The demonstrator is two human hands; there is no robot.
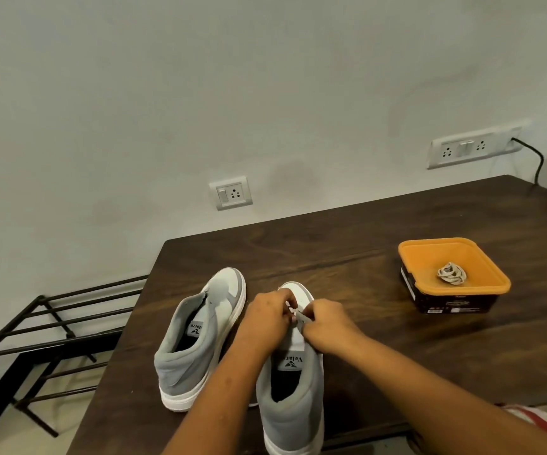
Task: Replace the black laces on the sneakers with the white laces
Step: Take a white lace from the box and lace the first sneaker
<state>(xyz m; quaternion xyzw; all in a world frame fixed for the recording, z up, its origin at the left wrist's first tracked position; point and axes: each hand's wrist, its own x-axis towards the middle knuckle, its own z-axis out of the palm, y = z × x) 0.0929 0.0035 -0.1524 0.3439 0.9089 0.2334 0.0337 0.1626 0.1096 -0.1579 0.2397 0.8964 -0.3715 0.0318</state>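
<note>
At far left, off the edge of the table point(397, 372): black metal rack point(36, 339), not involved. Next along, left sneaker point(200, 339), standing upright, toe pointing away, heel near; no lace visible in it, tongue loose. Judged parked there awaiting its turn. Just beside it, right sneaker point(293, 389), same heading, heel closest to the body; set so, probably, to keep the toe-end eyelets within reach of both hands. Over its forefoot, left hand point(267, 318): fingers curled, pinching white lace point(293, 311) close to the lowest eyelets. Almost touching it, right hand point(326, 323): fingers also curled, pinching at the grey eyelet edge of the same shoe; judged to steady the flap while the lace feeds through, though exact hold partly hidden. Well apart to the right, orange tub point(452, 251), open, holding a coiled pale lace point(451, 274), likely kept there for the other shoe. No black laces anywhere in view. Judged stage: threading only begun on right sneaker.
</note>
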